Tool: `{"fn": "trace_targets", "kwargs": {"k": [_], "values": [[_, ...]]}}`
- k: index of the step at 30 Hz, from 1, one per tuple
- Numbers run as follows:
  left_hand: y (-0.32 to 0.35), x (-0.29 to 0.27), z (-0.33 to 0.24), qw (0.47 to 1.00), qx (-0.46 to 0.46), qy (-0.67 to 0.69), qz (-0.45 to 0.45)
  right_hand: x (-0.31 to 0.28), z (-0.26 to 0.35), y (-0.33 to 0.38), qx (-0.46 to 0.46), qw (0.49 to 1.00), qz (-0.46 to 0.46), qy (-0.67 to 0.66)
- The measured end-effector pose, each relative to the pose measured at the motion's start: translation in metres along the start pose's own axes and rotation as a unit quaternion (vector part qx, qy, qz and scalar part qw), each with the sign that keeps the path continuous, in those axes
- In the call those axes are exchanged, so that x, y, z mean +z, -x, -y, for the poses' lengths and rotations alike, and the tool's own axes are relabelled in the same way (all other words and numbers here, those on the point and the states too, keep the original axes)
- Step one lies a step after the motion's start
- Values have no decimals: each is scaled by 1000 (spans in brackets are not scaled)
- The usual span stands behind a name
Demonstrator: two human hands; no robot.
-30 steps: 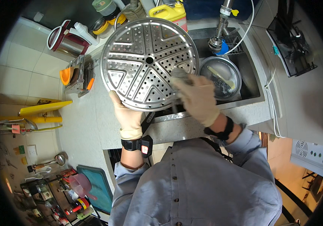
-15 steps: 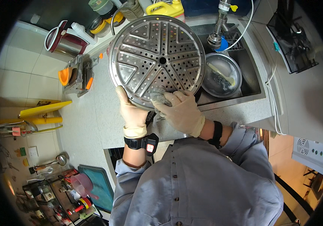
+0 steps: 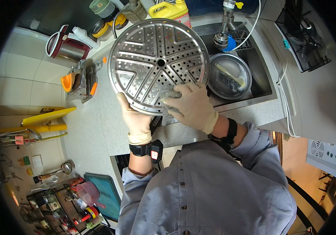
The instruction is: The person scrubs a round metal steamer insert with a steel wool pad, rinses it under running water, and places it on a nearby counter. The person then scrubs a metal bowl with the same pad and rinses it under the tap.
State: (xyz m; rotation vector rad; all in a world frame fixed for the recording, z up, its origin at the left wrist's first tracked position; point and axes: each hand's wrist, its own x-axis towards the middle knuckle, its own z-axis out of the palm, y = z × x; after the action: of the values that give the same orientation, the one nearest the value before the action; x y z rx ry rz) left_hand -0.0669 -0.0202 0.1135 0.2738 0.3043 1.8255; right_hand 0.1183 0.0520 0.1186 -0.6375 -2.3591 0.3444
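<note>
A round perforated metal steamer rack (image 3: 136, 74) is held up, tilted, over the counter beside the sink. My left hand (image 3: 135, 121), in a cream rubber glove, grips its lower left rim, thumb on the front and the other fingers hidden behind. In the same kind of glove, my right hand (image 3: 193, 107) is closed on a grey scouring pad (image 3: 169, 93), pressed against the rack's lower right face. To the right, in the sink (image 3: 258, 64), a metal basin (image 3: 215, 88) contains sudsy water and a pale-handled brush (image 3: 226, 72).
A spring-necked tap (image 3: 221, 38) hangs above the sink. Behind the rack stands a yellow jug (image 3: 168, 10). On the left are a knife rack (image 3: 81, 84), a red-and-silver kettle (image 3: 67, 47) and a yellow board (image 3: 50, 116). Loose white cables (image 3: 287, 113) run down the right.
The rack has shifted slightly left and down. My right hand and the scouring pad have moved a little right and up across its face. My left hand keeps its hold.
</note>
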Motion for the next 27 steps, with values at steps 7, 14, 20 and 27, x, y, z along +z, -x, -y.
{"fn": "trace_targets", "kwargs": {"k": [7, 14, 20, 27], "values": [[4, 9, 1, 1000, -9, -17, 10, -4, 6, 2, 29, 998, 61, -13], [4, 8, 4, 1000, -7, -11, -12, -1, 2, 6, 15, 995, 94, -4], [2, 8, 1, 999, -24, 35, -23, 2, -1, 7, 31, 996, 36, -69], [3, 10, 4, 999, -24, 43, 24, 0, 0, 6, 24, 998, 51, -33]]}}
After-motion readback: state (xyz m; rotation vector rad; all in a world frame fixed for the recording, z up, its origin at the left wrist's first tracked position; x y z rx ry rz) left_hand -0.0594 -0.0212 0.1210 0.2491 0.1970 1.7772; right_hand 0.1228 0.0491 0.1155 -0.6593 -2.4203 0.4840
